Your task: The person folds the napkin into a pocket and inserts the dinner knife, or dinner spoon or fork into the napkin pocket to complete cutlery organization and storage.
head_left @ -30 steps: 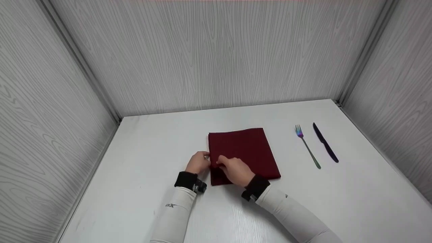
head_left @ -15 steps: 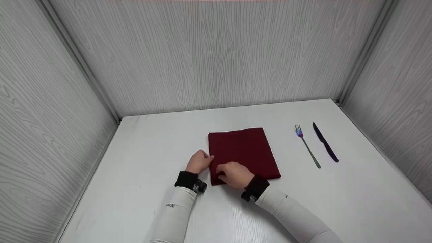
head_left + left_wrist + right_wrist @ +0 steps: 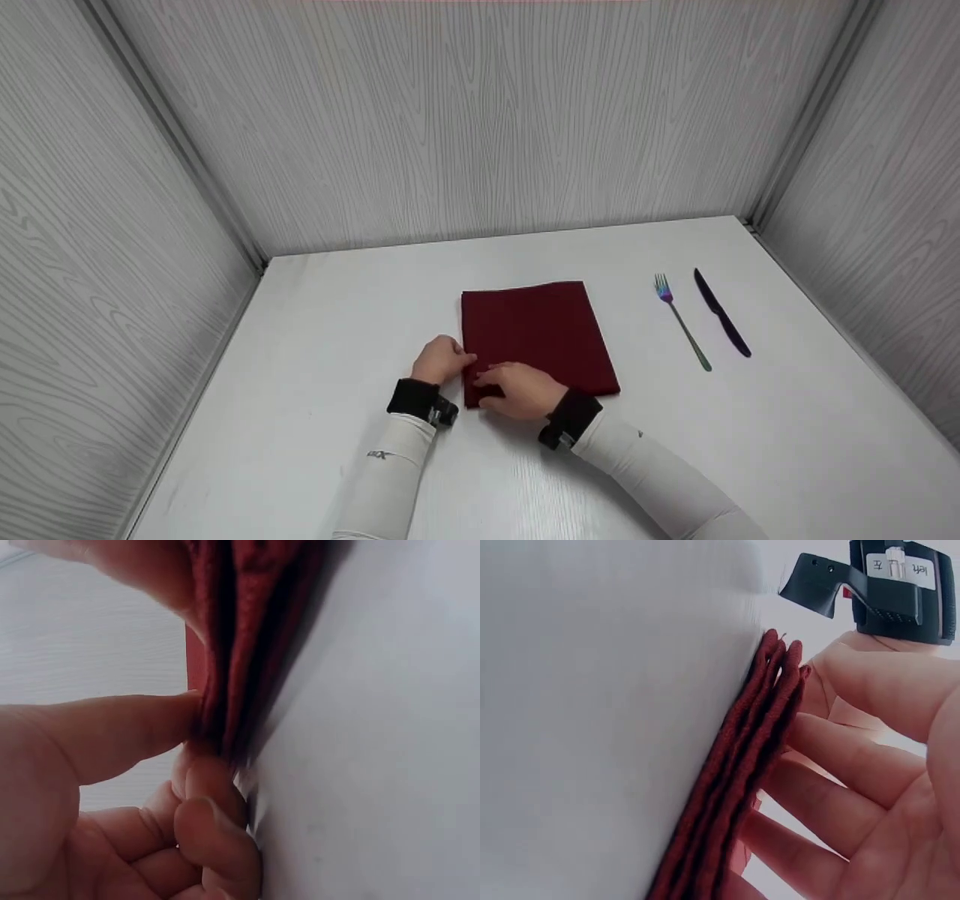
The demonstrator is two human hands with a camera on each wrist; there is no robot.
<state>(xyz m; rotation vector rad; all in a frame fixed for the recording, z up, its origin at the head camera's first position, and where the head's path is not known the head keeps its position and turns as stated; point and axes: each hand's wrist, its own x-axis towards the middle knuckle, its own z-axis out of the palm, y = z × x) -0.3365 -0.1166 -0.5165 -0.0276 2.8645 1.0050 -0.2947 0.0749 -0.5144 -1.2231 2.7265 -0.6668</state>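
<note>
A dark red cloth napkin [image 3: 536, 326], folded into a layered square, lies flat in the middle of the white table. At its left edge my left hand [image 3: 441, 360] pinches the layers, thumb on top and fingers curled at the edge, as the left wrist view shows around the folds [image 3: 236, 652]. My right hand [image 3: 523, 390] is over the near left corner. Its fingers [image 3: 832, 802] are extended and rest on the top layer, beside the stacked folds [image 3: 739, 757] in the right wrist view.
To the right lie a fork [image 3: 682, 322] with rainbow-tinted tines and a dark knife [image 3: 721, 313], side by side. Grey wood-grain panels [image 3: 465, 127] enclose the table [image 3: 300, 420] at the back and both sides.
My left thumb has come over the napkin's left edge onto its top. My right hand has let go of the upper layer, moved slightly nearer, and its fingers have spread out.
</note>
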